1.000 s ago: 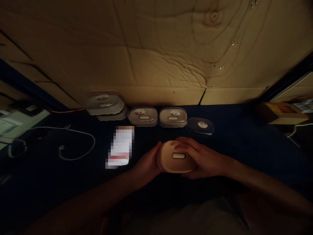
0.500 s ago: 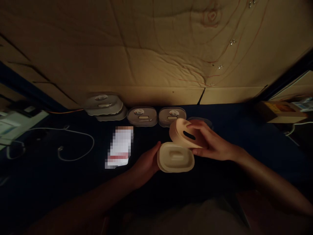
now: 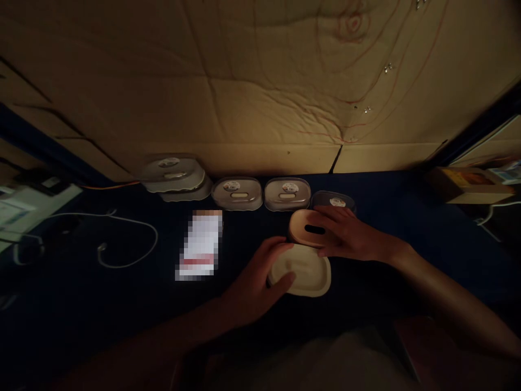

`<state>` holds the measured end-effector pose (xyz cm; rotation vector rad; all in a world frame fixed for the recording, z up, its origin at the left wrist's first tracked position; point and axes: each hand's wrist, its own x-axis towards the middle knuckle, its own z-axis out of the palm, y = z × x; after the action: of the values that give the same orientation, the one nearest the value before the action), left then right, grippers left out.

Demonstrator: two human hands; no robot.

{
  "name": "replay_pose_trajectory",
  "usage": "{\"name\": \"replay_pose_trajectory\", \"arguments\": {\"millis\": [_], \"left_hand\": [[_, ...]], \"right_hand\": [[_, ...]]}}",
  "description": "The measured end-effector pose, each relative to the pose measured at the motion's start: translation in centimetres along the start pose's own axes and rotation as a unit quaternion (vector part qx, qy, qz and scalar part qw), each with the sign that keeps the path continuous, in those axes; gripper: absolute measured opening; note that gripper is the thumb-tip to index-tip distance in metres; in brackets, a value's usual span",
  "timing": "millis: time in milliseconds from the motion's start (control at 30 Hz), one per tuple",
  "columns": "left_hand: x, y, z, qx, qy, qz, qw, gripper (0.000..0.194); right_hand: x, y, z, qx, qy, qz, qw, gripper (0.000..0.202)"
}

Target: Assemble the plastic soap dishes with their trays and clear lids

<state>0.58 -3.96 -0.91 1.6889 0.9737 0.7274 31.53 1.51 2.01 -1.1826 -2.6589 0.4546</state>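
My left hand [image 3: 268, 278] grips a cream oval tray [image 3: 311, 274], which looks like a tissue box base. Its thumb lies over the tray's near left part and its fingers reach the far left rim. Just beyond the tray is a tan tissue box cover [image 3: 300, 228] with a dark oval slot facing up. My right hand [image 3: 345, 232] is closed over the right side of this cover, with the thumb at its near edge. The cover's right end is hidden under the fingers.
Along the back stand clear-wrapped, labelled tissue boxes [image 3: 237, 194], some stacked at the left [image 3: 175, 176]. A pixelated bright phone-like screen [image 3: 200, 244] lies left of my hands. A white cable [image 3: 134, 220] curls farther left. At the right is a cardboard box [image 3: 468, 187]; behind everything rises a brown panel [image 3: 260, 108].
The cover has come down from a tilt to nearly level behind the tray. My left hand has shifted from the tray's side to over its left part, and the tray has moved slightly nearer and right.
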Motion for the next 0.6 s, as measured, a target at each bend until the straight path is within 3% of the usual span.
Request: {"name": "replay_pose_trajectory", "arguments": {"millis": [167, 367, 433, 500, 600], "left_hand": [[-0.4, -1.5, 0.3, 0.039, -0.062, 0.029, 0.997, 0.078], [-0.4, -0.8, 0.2, 0.088, -0.097, 0.043, 0.990, 0.084], [-0.5, -0.4, 0.2, 0.088, -0.055, 0.054, 0.993, 0.071], [-0.5, 0.0, 0.1, 0.072, 0.029, 0.065, 0.995, 0.045], [-0.3, 0.8, -0.3, -0.011, 0.131, 0.026, 0.991, 0.018]], "right_hand": [[-0.2, 0.6, -1.1, -0.016, 0.040, 0.038, 0.998, 0.060], [0.1, 2.9, -0.6, -0.085, 0.059, 0.105, 0.989, 0.060], [0.4, 3.2, -0.6, -0.085, 0.075, 0.096, 0.989, 0.059], [0.7, 2.6, -0.7, -0.073, 0.104, 0.068, 0.990, 0.052], [0.9, 0.2, -0.7, -0.035, 0.129, -0.004, 0.991, 0.042]]}}
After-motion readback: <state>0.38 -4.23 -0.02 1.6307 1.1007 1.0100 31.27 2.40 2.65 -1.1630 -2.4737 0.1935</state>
